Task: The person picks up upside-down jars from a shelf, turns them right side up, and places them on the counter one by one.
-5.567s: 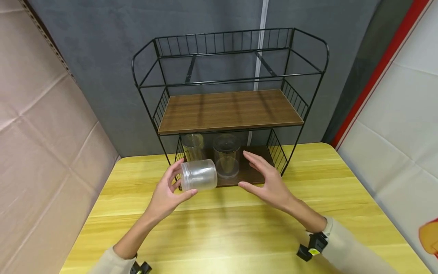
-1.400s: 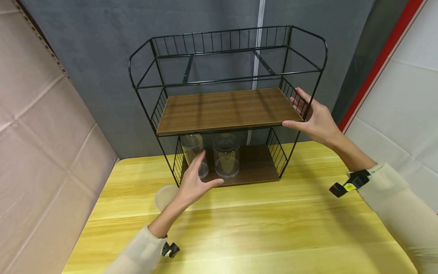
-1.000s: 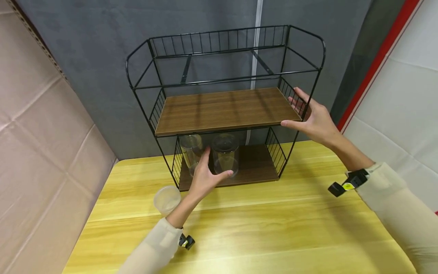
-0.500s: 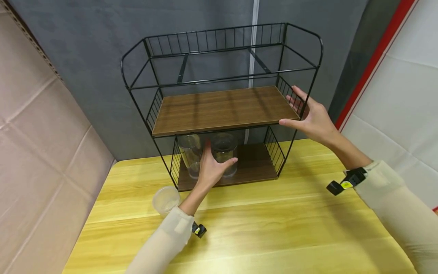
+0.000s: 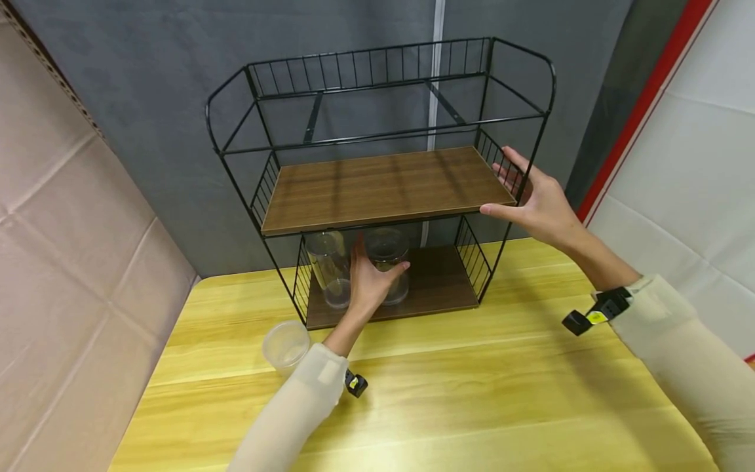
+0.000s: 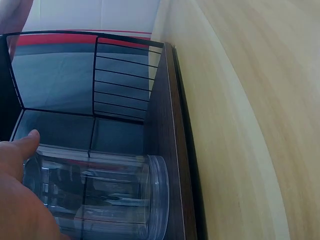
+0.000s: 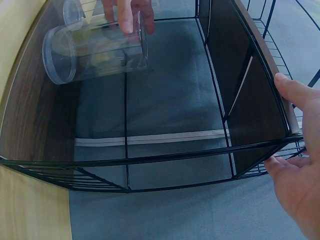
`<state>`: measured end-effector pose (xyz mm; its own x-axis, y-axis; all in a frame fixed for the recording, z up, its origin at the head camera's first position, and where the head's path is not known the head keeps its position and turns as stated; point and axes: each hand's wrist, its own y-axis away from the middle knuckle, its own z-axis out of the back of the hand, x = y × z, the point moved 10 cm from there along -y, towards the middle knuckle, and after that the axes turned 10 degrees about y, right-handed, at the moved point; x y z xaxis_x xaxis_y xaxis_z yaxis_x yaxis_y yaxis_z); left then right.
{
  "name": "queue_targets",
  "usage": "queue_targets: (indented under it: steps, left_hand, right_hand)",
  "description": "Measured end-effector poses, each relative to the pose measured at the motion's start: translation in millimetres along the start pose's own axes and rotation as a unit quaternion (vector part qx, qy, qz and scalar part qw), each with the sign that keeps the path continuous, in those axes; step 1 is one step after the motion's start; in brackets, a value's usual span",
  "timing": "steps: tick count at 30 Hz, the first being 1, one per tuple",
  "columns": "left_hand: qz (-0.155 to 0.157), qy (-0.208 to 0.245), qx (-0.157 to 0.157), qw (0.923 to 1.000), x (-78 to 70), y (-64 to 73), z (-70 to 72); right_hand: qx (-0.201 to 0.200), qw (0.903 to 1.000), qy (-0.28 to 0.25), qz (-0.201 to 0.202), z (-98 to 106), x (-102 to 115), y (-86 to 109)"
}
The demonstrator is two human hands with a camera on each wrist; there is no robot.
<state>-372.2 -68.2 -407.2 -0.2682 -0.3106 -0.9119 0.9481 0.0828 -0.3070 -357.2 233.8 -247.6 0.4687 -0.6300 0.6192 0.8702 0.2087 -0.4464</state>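
Note:
In the lower tier of a black wire rack [image 5: 383, 190] with brown wooden shelves stand two clear cylindrical jars. My left hand [image 5: 370, 280] reaches in under the middle shelf and grips the upper part of the right jar [image 5: 398, 288], thumb toward the front; the wrist view shows this jar [image 6: 110, 195] close to the palm. Part of it is hidden behind the hand. Just left of the fingers is the other, taller jar [image 5: 330, 275]. With the thumb on the middle shelf's front corner and the fingers behind the side wires, my right hand [image 5: 545, 203] holds the rack's right side.
A loose clear container [image 5: 286, 345] stands on the yellow wood-grain table [image 5: 448, 393], in front of the rack's left foot and near my left forearm. The rack's top tier has only bars [image 5: 445, 101]. A grey cloth wall [image 5: 165, 98] rises behind.
The clear container my left hand held earlier now stands on the table at left. That hand has moved right and inward onto the right jar. My right hand went to the rack's side and stays there.

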Motion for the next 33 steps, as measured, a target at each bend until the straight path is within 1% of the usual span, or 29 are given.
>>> queue_targets:
  steps: [4,7,12,15,22,26,29,33]
  left_hand:
    - [-0.002,-0.006,-0.013,0.9999,0.1,-1.8,1.4]
    - [-0.004,-0.010,-0.017,0.9998,-0.7,-2.0,1.7]
    - [-0.009,-0.014,-0.012,0.9998,-4.9,0.0,0.7]
    - [-0.017,-0.019,-0.008,0.9996,-8.2,2.1,0.3]
    - [-0.029,-0.015,0.003,0.9995,-15.7,10.0,-1.7]
    - [-0.048,-0.010,0.008,0.9988,-23.6,15.8,-2.4]
    - [-0.056,0.002,0.009,0.9984,-29.5,21.4,-0.4]
    - [-0.056,0.018,0.013,0.9982,-36.0,29.3,3.2]
  right_hand:
    - [0.000,1.0000,0.001,-0.002,-1,-1,0.1]
    - [-0.002,1.0000,0.004,-0.001,-1,-1,0.2]
    - [-0.005,1.0000,0.002,0.001,0,0,0.5]
    - [-0.005,1.0000,-0.003,0.001,0,0,0.4]
    - [-0.010,0.9999,0.004,-0.001,1,0,2.1]
    - [-0.018,0.9998,0.007,0.001,1,1,4.3]
    - [-0.024,0.9996,0.012,0.005,0,1,6.3]
    - [-0.029,0.9995,0.006,0.012,0,3,9.7]
